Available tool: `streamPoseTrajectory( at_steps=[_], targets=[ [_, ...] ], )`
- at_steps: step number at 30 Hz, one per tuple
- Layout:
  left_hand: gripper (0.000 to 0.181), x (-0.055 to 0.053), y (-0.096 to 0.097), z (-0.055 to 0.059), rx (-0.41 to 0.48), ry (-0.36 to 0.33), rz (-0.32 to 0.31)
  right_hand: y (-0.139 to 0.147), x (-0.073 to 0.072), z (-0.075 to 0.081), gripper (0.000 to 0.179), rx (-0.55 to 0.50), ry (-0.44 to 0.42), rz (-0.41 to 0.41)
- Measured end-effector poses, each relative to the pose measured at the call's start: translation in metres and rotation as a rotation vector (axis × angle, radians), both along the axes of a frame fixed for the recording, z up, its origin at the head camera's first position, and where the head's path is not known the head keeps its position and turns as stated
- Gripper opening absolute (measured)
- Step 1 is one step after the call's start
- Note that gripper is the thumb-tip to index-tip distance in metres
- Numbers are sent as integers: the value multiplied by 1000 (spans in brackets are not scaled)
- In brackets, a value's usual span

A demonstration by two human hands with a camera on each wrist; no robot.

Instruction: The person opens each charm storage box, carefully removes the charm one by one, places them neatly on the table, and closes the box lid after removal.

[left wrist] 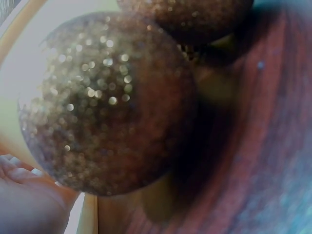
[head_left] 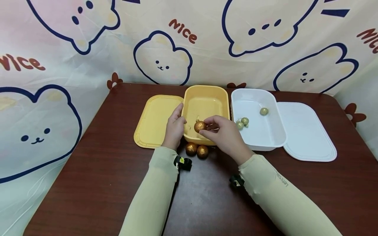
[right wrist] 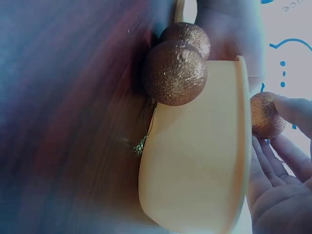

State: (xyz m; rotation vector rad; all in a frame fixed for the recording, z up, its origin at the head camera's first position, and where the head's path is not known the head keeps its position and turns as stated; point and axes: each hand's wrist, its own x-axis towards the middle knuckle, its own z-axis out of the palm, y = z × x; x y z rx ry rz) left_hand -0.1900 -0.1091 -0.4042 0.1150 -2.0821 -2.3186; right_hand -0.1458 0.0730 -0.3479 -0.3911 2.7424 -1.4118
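Observation:
Between thumb and fingers, my right hand (head_left: 225, 134) pinches a copper glitter bauble (head_left: 200, 126) with a thin loop on top, over the front of the yellow container (head_left: 206, 90). In the right wrist view this bauble (right wrist: 267, 116) is beside the container's rim (right wrist: 242, 122). My left hand (head_left: 174, 129) rests along the container's left side, fingers mostly straight and thumb at the rim. Two more copper baubles, one left (head_left: 191, 148) and one right (head_left: 202, 151), lie on the table against the container's front. One fills much of the left wrist view, blurred (left wrist: 109, 102).
A white container (head_left: 274, 137) stands to the right, holding several pale gold baubles, one of them near its back (head_left: 264, 111). A yellow lid (head_left: 153, 121) lies left of the yellow container, and a white lid (head_left: 310, 131) lies at the far right. Behind the table (head_left: 97, 183) hangs a printed cloth.

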Motion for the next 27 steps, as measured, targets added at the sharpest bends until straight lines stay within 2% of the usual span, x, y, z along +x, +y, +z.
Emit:
streamPoseTrajectory(
  at_steps=[6, 12, 20, 27],
  targets=[
    [71, 0, 0, -1, 6, 5, 6, 10, 15, 0, 29, -91, 62, 4],
    [71, 0, 0, -2, 3, 3, 10, 16, 26, 1, 29, -128, 68, 3],
    [72, 0, 0, 0, 0, 15, 7, 27, 41, -8, 29, -212, 52, -3],
    [71, 1, 1, 2, -19, -2, 13, 34, 49, -17, 28, -273, 13, 12]
  ],
)
